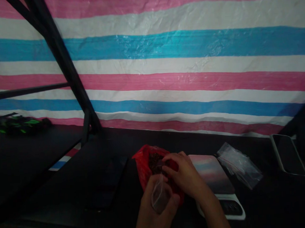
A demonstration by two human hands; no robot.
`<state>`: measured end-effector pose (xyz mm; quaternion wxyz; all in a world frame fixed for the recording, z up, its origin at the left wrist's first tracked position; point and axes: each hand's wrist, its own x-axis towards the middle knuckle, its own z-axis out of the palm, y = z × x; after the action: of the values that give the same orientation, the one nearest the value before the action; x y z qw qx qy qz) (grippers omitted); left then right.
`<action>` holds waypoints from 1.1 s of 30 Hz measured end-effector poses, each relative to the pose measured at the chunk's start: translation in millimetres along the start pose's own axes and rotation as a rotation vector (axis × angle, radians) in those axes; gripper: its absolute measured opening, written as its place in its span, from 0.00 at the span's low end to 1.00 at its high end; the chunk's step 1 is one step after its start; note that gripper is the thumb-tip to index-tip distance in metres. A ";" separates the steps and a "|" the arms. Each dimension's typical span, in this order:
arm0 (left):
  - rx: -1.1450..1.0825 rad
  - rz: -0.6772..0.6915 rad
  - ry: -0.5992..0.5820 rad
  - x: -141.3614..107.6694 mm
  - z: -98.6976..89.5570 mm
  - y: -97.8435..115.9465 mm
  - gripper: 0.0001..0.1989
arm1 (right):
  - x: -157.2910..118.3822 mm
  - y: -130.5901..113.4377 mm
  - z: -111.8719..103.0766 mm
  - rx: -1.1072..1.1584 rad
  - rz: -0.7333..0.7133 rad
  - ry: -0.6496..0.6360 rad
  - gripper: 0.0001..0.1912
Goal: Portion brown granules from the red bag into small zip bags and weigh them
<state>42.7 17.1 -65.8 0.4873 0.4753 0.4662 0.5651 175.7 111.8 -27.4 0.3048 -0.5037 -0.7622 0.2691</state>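
Observation:
A red plastic bag [143,159] lies with its mouth wide on the black table, holding small dark brown pieces [153,159]. My left hand [158,203] is curled around a small clear plastic bag [161,196], whose mouth is spread between thumb and fingers beside the red bag. Over the brown pieces, my right hand [180,169] has its thumb and fingers closed together at the red bag's mouth. A small dark shape shows between those fingertips, too dim to name. Just right of my right hand is a kitchen scale [214,174] with a shiny plate and a white front.
Several clear zip bags [239,165] lie right of the scale, and a phone [289,153] lies farther right. A flat dark panel [107,182] is at left. A black metal frame post [67,67] stands before the striped tarp [165,68]. A black-and-green object [24,124] sits far left.

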 end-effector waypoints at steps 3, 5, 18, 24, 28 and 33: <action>0.055 0.012 0.176 -1.1 -10.3 -1.4 0.17 | 4.3 -0.9 10.5 -0.099 0.045 0.005 0.09; 0.140 0.053 0.212 0.6 -16.7 -3.0 0.15 | 6.8 -3.7 13.1 -0.107 0.068 0.023 0.07; 0.181 0.015 0.279 14.9 -22.6 4.3 0.18 | -8.1 -45.0 -9.4 0.350 -0.022 -0.012 0.06; 0.034 -0.024 0.311 18.9 -14.3 16.1 0.21 | -15.3 -51.5 -10.8 0.290 -0.089 -0.056 0.04; 0.016 -0.012 0.282 18.1 -12.3 18.6 0.21 | -15.2 -48.8 -10.4 0.249 -0.083 -0.002 0.05; 0.061 0.074 0.315 18.5 -16.0 16.3 0.18 | -16.9 -51.3 -13.0 0.243 -0.085 -0.014 0.05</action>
<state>23.8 33.0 -49.9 0.3723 0.4121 0.5361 0.6357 159.5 79.5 14.8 0.3693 -0.4285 -0.7468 0.3498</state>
